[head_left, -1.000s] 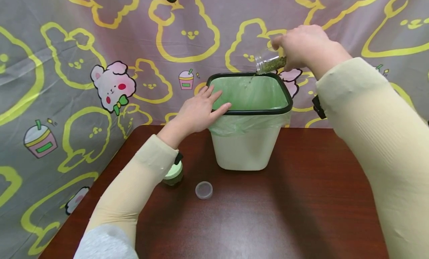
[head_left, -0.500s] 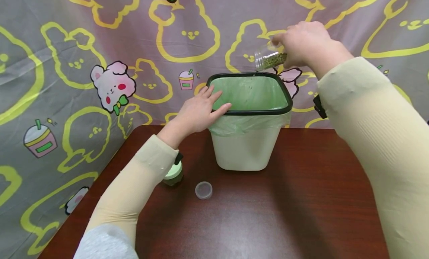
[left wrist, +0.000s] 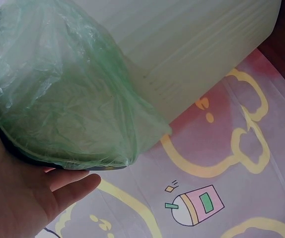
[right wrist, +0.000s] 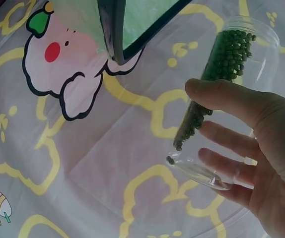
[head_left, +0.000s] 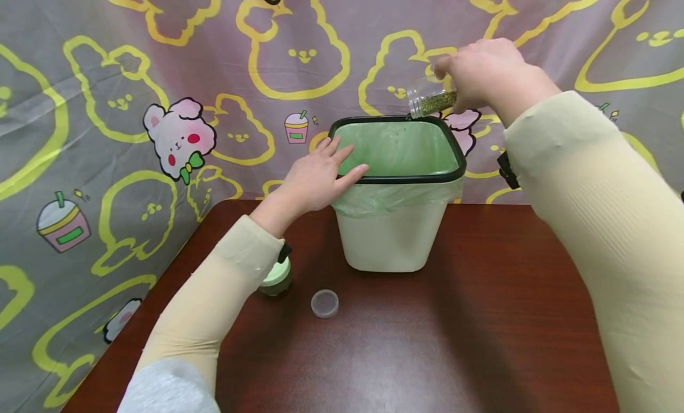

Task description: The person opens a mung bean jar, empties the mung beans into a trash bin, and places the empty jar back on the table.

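A dark red-brown table (head_left: 507, 318) carried a small green-lidded jar (head_left: 276, 280). Behind the table and along its left side hung a greyish cloth (head_left: 369, 21), printed with yellow animal outlines (head_left: 347, 54), pinkish rabbit heads (head_left: 179, 134) and drink cups (head_left: 296, 128).

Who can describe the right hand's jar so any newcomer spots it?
Find the pale bin on the brown table. By its black rim, the right hand holds a tilted clear jar of green grains. Unlike the green-lidded jar on the table, it has no lid.
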A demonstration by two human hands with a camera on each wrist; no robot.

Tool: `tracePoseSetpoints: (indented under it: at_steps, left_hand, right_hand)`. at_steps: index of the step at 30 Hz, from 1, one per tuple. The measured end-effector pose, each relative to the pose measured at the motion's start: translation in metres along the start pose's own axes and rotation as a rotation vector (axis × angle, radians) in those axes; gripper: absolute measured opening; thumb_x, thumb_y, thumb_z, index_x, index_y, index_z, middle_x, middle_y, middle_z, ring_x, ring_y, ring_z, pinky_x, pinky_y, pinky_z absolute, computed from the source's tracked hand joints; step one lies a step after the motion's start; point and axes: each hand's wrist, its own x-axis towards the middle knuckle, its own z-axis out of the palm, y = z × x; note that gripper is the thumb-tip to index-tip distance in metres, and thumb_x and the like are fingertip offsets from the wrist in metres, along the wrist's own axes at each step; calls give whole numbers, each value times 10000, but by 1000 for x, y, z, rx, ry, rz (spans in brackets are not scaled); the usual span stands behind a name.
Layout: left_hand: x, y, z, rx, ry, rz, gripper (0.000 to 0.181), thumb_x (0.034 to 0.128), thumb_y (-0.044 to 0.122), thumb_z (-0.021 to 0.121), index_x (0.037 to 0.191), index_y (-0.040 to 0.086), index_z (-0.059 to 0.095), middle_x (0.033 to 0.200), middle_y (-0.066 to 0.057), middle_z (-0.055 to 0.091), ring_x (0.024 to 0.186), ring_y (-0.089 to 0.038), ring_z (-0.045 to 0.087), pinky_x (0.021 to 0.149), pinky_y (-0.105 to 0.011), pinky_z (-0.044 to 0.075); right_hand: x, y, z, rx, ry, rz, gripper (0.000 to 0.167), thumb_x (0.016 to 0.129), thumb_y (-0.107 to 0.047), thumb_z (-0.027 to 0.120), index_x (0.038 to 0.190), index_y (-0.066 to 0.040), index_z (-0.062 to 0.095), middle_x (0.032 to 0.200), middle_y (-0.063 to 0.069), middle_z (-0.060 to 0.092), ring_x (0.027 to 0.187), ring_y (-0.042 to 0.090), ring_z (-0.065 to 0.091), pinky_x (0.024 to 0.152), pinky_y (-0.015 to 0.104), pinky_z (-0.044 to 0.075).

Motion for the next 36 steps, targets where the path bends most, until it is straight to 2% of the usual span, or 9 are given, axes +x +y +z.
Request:
tracePoseSetpoints:
  at_steps: [16,24,30,36]
  left_hand:
    - [-1,1,0,4,2,4,787,959,690,222,1540,163,291,1601,-126,128,1465,-276,94,1143,-454,187]
    - [0,0,0,0,5,6,783,961,686,227,1538,162,299,1600,-127,135,1464,-276,97,1143,-455,188]
    - [0,0,0,2,6,5,782,962,684,230,1538,159,298,1600,-128,134,1465,-277,95,1142,-458,188]
    - [0,0,0,2,1,6,787,960,689,222,1539,161,295,1601,-127,133,1465,-274,92,1144,-453,183]
  right_hand:
    - [0,0,3,-5,-33,3,620,768,-103,696,1332,-17,455,991,210,621,909,433,540,669,550,449]
    - [-1,-3,-2,-23,50,32,657,795,-162,749,1374,-50,458,1245,296,523,1061,508,448,815,646,400]
    - [-1,-3,-4,-25,-17,18,679,791,-155,732,1391,-45,436,1164,272,582,1038,509,479,776,617,419]
    - [-1,-2,-2,-26,-27,15,668,801,-170,739,1381,-37,436,1140,262,595,1024,494,507,768,606,429]
